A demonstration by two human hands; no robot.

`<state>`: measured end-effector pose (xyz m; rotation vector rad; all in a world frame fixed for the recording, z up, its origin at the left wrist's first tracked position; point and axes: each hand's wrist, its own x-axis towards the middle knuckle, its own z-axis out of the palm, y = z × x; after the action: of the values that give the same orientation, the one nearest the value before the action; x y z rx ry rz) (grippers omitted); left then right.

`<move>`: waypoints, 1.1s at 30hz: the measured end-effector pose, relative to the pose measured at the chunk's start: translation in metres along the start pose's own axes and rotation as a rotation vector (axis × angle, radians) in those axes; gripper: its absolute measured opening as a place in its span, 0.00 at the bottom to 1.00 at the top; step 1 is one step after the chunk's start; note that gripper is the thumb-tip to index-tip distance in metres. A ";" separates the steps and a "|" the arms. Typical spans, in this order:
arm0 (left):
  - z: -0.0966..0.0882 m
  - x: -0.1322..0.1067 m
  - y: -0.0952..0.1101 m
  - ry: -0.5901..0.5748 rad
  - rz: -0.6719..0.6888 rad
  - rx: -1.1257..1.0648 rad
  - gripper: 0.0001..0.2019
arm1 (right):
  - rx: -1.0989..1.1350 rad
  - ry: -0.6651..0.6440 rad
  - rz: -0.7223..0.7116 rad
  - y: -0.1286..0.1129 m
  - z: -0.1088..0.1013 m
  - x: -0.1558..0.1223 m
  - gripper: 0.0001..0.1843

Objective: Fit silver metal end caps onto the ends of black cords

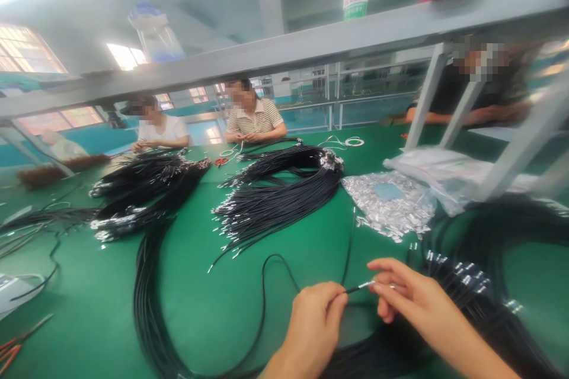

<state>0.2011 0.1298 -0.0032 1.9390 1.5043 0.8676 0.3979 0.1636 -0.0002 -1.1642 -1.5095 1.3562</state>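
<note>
My left hand [316,315] pinches a thin black cable [352,291] between thumb and forefinger, just behind its end. A silver-white tip [366,285] sticks out from the cable toward my right hand [406,293]. The thumb and a bent finger of that hand close at this tip, while the forefinger is stretched above it. A small shiny spot shows between those fingers, too small to name. The cable's loose length loops away over the green tabletop [222,302]. Below and beside my right hand lies a bundle of black cables with silver ends [462,272].
More black cable bundles [280,207] [146,189] lie ahead and left. A clear bag of small silver metal pieces [391,204] lies beyond my right hand. Orange-handled scissors [18,343] are at lower left. A shelf beam [267,50] crosses overhead; several people sit opposite.
</note>
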 end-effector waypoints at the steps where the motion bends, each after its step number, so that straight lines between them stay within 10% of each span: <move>1: 0.000 0.000 -0.001 0.002 0.008 0.015 0.12 | 0.032 0.009 0.018 0.000 -0.002 0.000 0.29; 12: -0.002 0.000 0.000 0.008 0.025 0.030 0.12 | 0.676 0.032 0.306 -0.007 -0.002 0.002 0.21; 33: -0.003 -0.001 0.001 -0.003 0.013 0.031 0.12 | 0.401 0.208 0.107 -0.010 0.030 -0.002 0.30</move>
<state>0.1992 0.1286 -0.0006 1.9732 1.5134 0.8515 0.3684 0.1528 0.0055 -1.0978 -0.9843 1.4748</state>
